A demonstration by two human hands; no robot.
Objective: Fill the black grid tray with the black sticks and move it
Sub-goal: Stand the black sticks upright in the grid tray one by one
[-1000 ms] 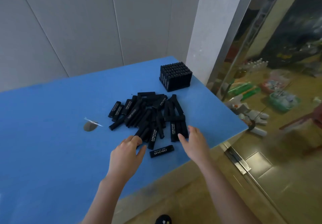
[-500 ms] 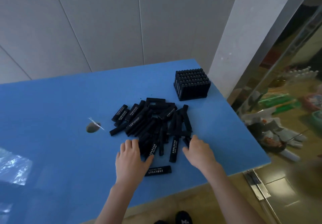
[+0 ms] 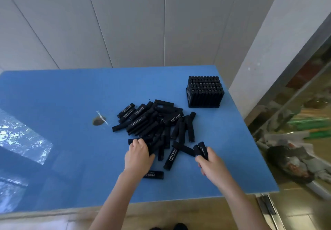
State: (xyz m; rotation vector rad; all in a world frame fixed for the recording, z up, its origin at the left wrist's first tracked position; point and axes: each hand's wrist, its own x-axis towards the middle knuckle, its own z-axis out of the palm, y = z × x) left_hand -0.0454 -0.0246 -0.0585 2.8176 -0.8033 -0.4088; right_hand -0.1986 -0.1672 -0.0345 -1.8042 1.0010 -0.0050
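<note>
- Loose sticks point(image 3: 155, 124) lie heaped in the middle of the table point(image 3: 53, 90).
- Left hand point(image 3: 138, 155) curls its fingers round sticks at the heap's near edge.
- Right hand point(image 3: 213, 163) grips two sticks point(image 3: 202, 149) just right of the heap.
- Tray point(image 3: 205, 92), packed with upright sticks, stands at the far right corner.

Short black plastic sticks point(image 3: 154, 126) lie flat in a messy heap, its near edge gripped by the left hand point(image 3: 138, 155). Two sticks point(image 3: 201, 149) poke up from the right hand point(image 3: 211, 163). The square black grid tray point(image 3: 204, 106), full of standing sticks, sits far past that hand.
</note>
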